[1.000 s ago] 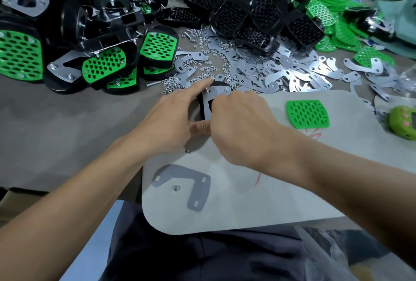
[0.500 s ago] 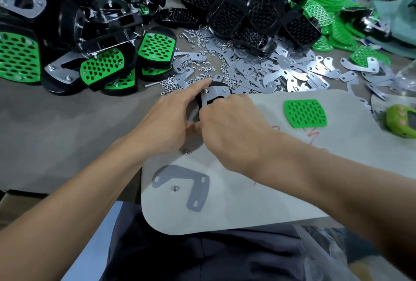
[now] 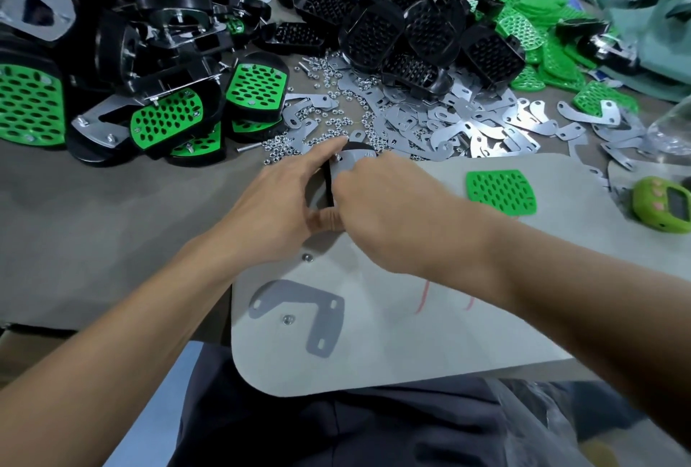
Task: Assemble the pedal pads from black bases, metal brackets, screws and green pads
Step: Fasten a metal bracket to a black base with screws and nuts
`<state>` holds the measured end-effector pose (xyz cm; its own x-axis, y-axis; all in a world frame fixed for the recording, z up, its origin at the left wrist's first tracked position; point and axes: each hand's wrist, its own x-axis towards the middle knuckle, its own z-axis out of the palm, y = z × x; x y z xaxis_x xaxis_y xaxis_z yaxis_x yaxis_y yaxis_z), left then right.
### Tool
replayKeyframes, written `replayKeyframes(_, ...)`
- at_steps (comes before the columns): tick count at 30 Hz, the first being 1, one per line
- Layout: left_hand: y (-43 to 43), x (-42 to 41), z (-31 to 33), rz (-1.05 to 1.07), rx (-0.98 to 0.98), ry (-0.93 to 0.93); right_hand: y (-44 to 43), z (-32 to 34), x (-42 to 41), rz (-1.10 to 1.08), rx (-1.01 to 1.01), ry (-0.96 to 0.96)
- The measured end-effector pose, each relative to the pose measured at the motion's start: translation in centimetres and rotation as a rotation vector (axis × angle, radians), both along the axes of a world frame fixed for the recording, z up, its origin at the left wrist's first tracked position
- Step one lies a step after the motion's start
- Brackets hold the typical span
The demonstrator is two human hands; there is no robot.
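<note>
Right now the left hand [image 3: 276,204] grips the black base [image 3: 357,147] at frame centre on the counter [image 3: 112,223]. The right hand [image 3: 385,212] curls its fingers onto the metal bracket [image 3: 349,161] seated on it; whether they also pinch a nut is hidden. If the base twists, the bracket could skew off its holes. A wrist might also knock away the loose nut [image 3: 307,258] just below.

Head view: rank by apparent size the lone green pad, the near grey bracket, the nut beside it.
1. Flat grey metal bracket, largest, though nearness to the camera may flatter it.
2. Lone green perforated plastic pad.
3. Small silver nut, smallest.
</note>
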<state>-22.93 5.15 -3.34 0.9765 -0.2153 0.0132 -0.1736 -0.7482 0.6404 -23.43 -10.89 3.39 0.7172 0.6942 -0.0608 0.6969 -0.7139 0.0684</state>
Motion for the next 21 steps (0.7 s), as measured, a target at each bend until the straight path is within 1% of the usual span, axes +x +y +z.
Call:
replayKeyframes(3,0.1,0.0,0.0,-0.007,-0.001,0.006,0.5,-0.5,-0.4,-0.105,0.053,0.023)
replayKeyframes(5,0.2,0.2,-0.3,0.0,0.006,0.018,-0.3,-0.8,-0.5,-0.134,0.094,-0.007)
replayKeyframes(6,0.2,0.3,-0.4,0.009,0.014,0.018,-1.1,-1.2,-0.2,-0.152,0.147,-0.022)
replayKeyframes(7,0.1,0.3,-0.5,0.015,0.025,0.016,-2.3,-2.0,0.1,-0.195,0.241,-0.026)
replayKeyframes(9,0.1,0.2,-0.5,0.032,0.021,0.002,-4.4,-3.3,0.2,-0.256,0.448,0.049)
replayKeyframes(10,0.1,0.2,-0.5,0.032,0.008,-0.002,-4.9,-3.9,-0.1,-0.264,0.515,0.107)
replayKeyframes(11,0.1,0.1,-0.6,0.029,-0.001,-0.008,-5.2,-4.4,-0.3,-0.258,0.527,0.131)
replayKeyframes(14,0.1,0.0,-0.4,0.013,0.004,-0.027,-5.1,-5.4,0.3,-0.206,0.514,0.098)
replayKeyframes(17,0.3,-0.2,0.5,0.009,-0.039,-0.032,-5.2,-4.7,1.3,-0.052,0.545,0.122)
replayKeyframes(18,0.4,-0.2,0.7,0.011,-0.072,-0.045,-5.3,-4.5,1.5,-0.037,0.604,0.137)
replayKeyframes(19,0.6,-0.3,1.0,0.014,-0.103,-0.071,-5.3,-4.1,1.6,-0.077,0.69,0.169)
replayKeyframes(21,0.8,-0.4,1.6,0.037,-0.172,-0.143,-5.3,-3.1,2.2,-0.203,0.939,0.308)
